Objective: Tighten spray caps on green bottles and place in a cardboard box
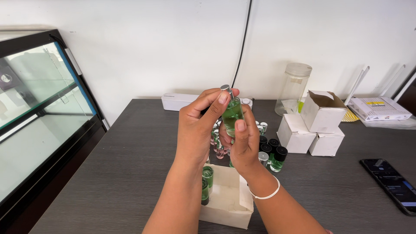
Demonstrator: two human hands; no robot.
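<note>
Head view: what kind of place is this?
Probably a small shop or packing workspace: a glass display case, stacked white boxes and many small green bottles on a dark table.

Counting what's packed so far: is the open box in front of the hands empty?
No: the open box holds at least two green bottles standing at its left side.

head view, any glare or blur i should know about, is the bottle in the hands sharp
Head view: even daylight, soft shadows; the green bottle between left hand and right hand is sharp; reflections wash the glass cabinet; the phone screen shows mild sheen.
</note>
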